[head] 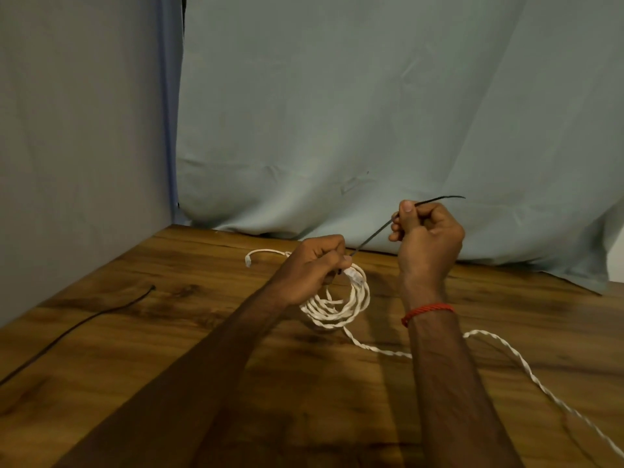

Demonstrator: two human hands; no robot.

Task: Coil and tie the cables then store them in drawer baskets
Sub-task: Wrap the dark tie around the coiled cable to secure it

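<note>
Evidently the tying step is in hand: the left hand point(312, 265) closes its grip on the top of the white cable coil point(351, 305), holding it over the table point(169, 332), thumb pressed beside a clear plug point(354, 276) and, it seems, the head of the black tie point(373, 239). Whether the coil's lower loops touch the wood I cannot tell. Up and to the right of the coil, the right hand point(427, 238) pinches the tie taut between thumb and fingers, its thin tail sticking out beyond the knuckles. From the coil's lower edge a loose length of white cable point(506, 352) runs off right, uncoiled; another plug end point(249, 262) lies just left of the coil, a black cable point(84, 320) well left. I judge the next move calls for a steady pull to cinch the loops while the left grip bundles them; no drawer basket is in view
</note>
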